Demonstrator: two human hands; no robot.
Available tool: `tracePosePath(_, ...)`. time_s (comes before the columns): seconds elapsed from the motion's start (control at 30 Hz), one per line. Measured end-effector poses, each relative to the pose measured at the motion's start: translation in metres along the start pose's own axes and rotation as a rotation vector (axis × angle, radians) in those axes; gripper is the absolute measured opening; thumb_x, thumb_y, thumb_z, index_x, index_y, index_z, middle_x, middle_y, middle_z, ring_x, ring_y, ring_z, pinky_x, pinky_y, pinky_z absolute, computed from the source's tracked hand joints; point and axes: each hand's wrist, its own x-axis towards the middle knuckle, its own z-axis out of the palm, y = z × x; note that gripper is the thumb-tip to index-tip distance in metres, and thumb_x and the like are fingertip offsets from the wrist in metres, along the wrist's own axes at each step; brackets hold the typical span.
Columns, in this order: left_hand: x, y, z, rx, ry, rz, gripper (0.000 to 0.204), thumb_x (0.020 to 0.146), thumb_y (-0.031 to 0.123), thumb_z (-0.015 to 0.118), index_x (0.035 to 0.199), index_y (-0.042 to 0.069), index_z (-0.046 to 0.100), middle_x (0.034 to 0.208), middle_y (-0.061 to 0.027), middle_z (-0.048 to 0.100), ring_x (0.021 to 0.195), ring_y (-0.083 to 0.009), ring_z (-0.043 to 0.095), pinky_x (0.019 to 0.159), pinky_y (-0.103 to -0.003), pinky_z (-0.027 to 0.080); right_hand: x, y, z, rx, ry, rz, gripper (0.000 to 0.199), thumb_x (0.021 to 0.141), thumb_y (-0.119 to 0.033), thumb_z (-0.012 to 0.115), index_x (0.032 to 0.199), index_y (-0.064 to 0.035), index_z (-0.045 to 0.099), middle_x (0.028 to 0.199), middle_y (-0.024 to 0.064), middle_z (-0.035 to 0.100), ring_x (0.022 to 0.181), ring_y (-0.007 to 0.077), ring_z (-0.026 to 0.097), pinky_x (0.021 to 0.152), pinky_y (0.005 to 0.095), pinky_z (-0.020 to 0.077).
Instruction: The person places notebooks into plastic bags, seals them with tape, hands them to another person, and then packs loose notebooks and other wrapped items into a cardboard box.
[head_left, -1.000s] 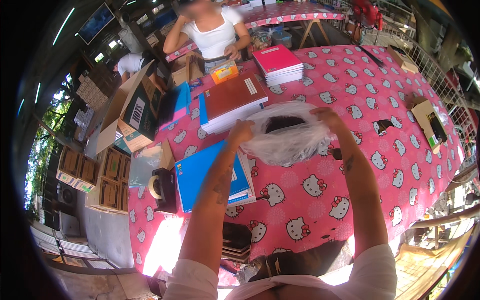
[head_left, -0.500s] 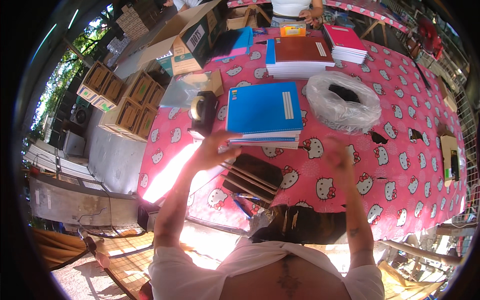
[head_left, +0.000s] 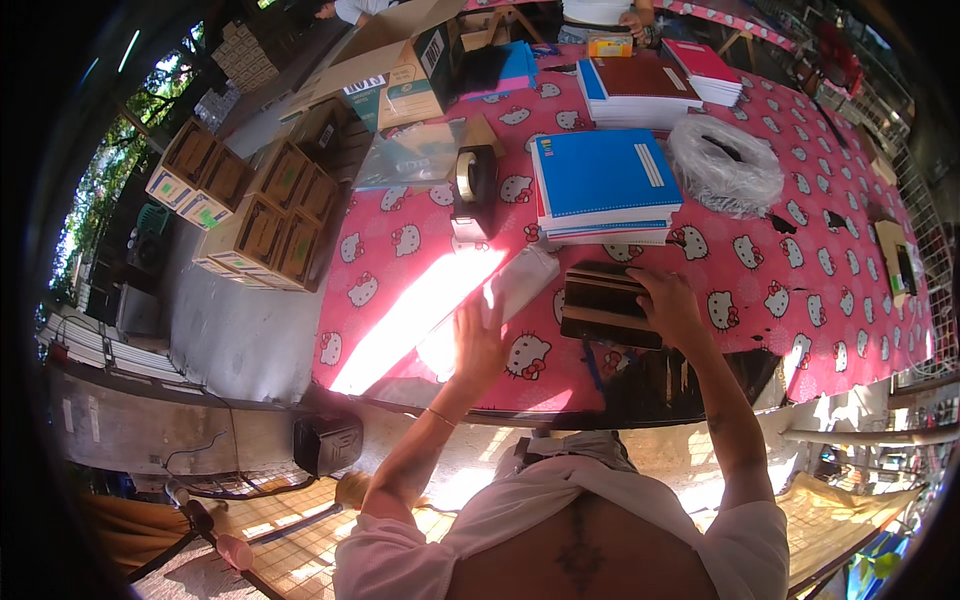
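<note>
My left hand (head_left: 478,345) lies with fingers stretched out at the near end of a transparent plastic bundle (head_left: 525,280), partly washed out by sunlight. My right hand (head_left: 672,308) has its fingers bent over the right edge of a dark flat board with light wooden strips (head_left: 606,304); the grip's underside is hidden. Just beyond both hands stands a stack of blue-covered notebooks (head_left: 605,185). A black tape dispenser (head_left: 475,198) is to the left of that stack.
A plastic-wrapped ring-shaped roll (head_left: 725,168) sits right of the notebooks. Behind are brown-topped notebooks (head_left: 640,92), red-topped notebooks (head_left: 702,70) and an open carton (head_left: 405,75). Transparent plastic sheets (head_left: 410,155) lie at left. Another person's hand (head_left: 635,22) shows across the table (head_left: 860,350).
My left hand has left the front corner of the blue notebooks and come down onto the plastic bundle. My right hand has moved in to the dark board. The view has swung left.
</note>
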Motion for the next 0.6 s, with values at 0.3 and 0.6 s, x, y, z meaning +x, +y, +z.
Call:
tracePosePath(0.3, -0.051, 0.133, 0.047, -0.119, -0.232, 0.182, 0.062, 0.091, 0.056, 0.058, 0.133, 0.011, 0.052, 0.115, -0.0265, 0.05, 0.087, -0.0359, 0.057, 0.069, -0.046, 0.052, 0.07, -0.125, 0.104, 0.024, 0.053, -0.422, 0.064, 0.079, -0.014, 0.07, 0.14, -0.0181, 0.051, 0.14, 0.0139, 0.048, 0.128, 0.0353, 0.048, 0.099, 0.0531, 0.0438)
tracePosePath(0.6, -0.083, 0.077, 0.047, 0.023, -0.033, 0.073, 0.072, 0.082, 0.052, 0.07, 0.137, 0.009, 0.05, 0.123, -0.0185, 0.048, 0.115, -0.0365, 0.046, 0.091, -0.061, 0.039, 0.093, -0.112, 0.157, -0.199, 0.177, -0.542, 0.064, 0.065, -0.025, 0.082, 0.124, -0.0188, 0.058, 0.119, 0.0051, 0.057, 0.12, 0.0298, 0.05, 0.098, 0.0494, 0.0393)
